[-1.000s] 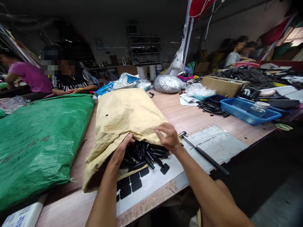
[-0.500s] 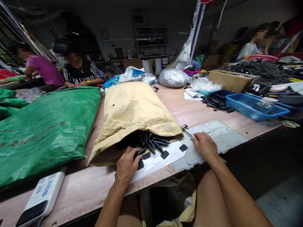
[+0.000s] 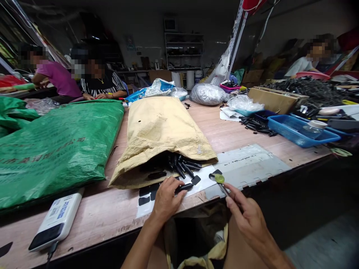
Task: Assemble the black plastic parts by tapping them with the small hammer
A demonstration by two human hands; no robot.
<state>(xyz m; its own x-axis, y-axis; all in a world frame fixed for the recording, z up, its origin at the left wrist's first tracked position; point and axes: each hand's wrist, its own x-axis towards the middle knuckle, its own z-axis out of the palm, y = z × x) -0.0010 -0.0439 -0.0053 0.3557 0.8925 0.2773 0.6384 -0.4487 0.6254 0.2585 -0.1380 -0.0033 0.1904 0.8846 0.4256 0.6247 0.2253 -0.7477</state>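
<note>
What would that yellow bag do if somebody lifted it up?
The yellow bag would probably sag and crumple, since its surface is creased and wrinkled. The black pieces at its mouth would likely slide out if it tipped forward, because that end gapes open.

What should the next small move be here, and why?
I'd probably have the right hand bring the hammer across toward the black tube, clear of the fingers: the left hand has that tube between thumb and fingers, while the hammer's head is to its right, apart from it.
</note>
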